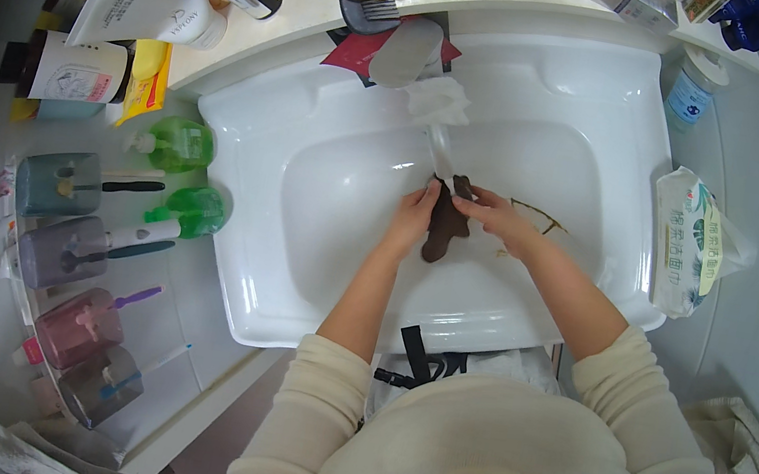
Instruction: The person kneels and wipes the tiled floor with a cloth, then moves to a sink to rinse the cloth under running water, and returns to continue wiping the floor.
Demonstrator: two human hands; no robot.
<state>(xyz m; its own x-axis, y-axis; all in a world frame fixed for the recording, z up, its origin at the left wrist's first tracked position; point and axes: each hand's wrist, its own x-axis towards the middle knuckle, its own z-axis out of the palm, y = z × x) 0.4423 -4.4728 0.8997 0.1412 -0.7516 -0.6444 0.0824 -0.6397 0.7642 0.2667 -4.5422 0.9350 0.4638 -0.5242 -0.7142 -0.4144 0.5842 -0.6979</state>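
My left hand [416, 217] grips the left edge of a limp, dark brown piece of fabric [447, 228], which looks wet. From the other side, my right hand [494, 214] pinches the upper right part of the same cloth between thumb and fingers. A stream of water [441, 153] runs down onto the top of the fabric from the faucet [408, 52]. Something white [438, 100] surrounds the spout's end. Both hands are inside a white washbasin [342, 230]. To the right of my right hand, a thin brown strand or streak [542, 214] lies on the basin floor.
A white shelf [296, 17] behind the basin holds a tube [148, 13], a comb [369, 14] and several bottles. Two green pump bottles [182, 145] [197, 212] stand left. Toothbrush cups [61, 185] line the left wall. A pack of wipes [683, 245] sits at the right rim.
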